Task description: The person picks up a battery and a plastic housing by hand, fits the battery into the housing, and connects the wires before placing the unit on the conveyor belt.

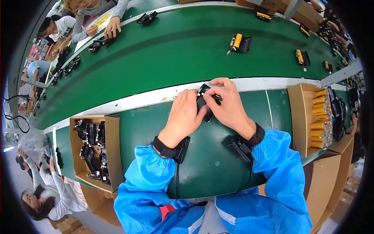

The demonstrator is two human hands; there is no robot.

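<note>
Between my two hands is a black plastic housing point(200, 102), tilted at the near edge of the white rail; my fingers hide much of it. My left hand point(181, 114) holds its left side, fingers closed against it. With thumb and forefinger, my right hand point(230, 108) grips the same housing from the upper right. Whether a smaller part sits inside the pinch is hidden. Black straps circle both wrists. A black box point(181, 149) lies by the left wrist and another black box point(238, 149) by the right, with thin dark cables running toward me.
A cardboard box point(113, 152) of black parts stands left; another cardboard box point(299, 121) with orange cylindrical cells stands right. Beyond the white rail point(156, 97), a green belt point(163, 58) carries black housings with orange cells point(237, 41). Several people work along the far and left sides.
</note>
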